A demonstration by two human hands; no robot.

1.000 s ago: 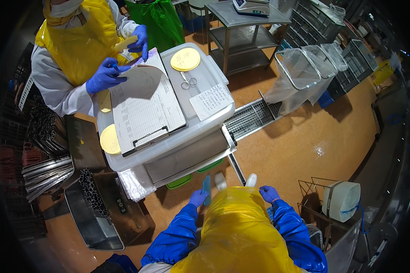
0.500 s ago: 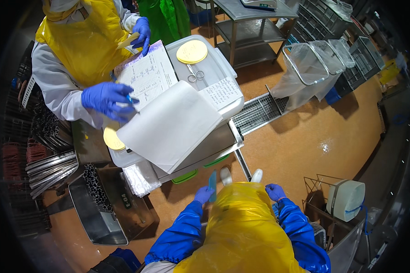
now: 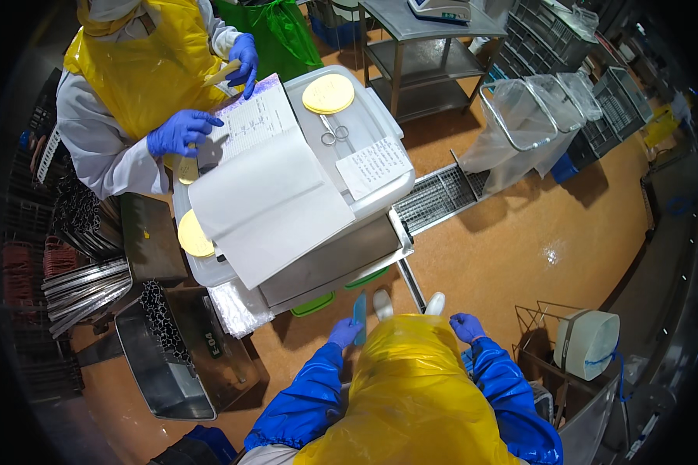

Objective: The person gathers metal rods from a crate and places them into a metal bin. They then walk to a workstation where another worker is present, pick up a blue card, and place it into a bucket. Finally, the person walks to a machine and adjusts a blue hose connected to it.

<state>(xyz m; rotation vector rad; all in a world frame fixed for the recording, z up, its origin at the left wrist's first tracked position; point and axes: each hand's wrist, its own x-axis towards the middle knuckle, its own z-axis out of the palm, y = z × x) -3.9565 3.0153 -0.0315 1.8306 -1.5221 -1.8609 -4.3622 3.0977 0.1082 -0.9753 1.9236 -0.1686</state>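
My left hand (image 3: 344, 332), in a purple-blue glove, is closed on a flat light-blue plastic scraper-like piece (image 3: 361, 318) held upright beside my yellow apron (image 3: 411, 380). At the apron's other side my right hand (image 3: 466, 327) is closed, and what it may hold is hidden. Both hands are away from the plastic-topped table (image 3: 372, 203). On that table lies an open notebook (image 3: 264, 198) with handwritten pages. Across from me a co-worker's gloved hand (image 3: 182, 132) points at the page; the other (image 3: 244, 63) holds a yellowish strip (image 3: 223, 74).
Scissors (image 3: 333, 135), round yellow discs (image 3: 328, 94) and a handwritten sheet (image 3: 374, 167) lie on the table. Metal bins (image 3: 167, 364) stand at the left. A floor drain grate (image 3: 434, 201), bag holders (image 3: 520, 116) and a steel trolley (image 3: 419, 54) are at the right.
The notebook pages have shifted left and toward me, uncovering more of the handwritten sheet. The co-worker's lower hand has moved up onto the page. My hands are nearly unmoved.
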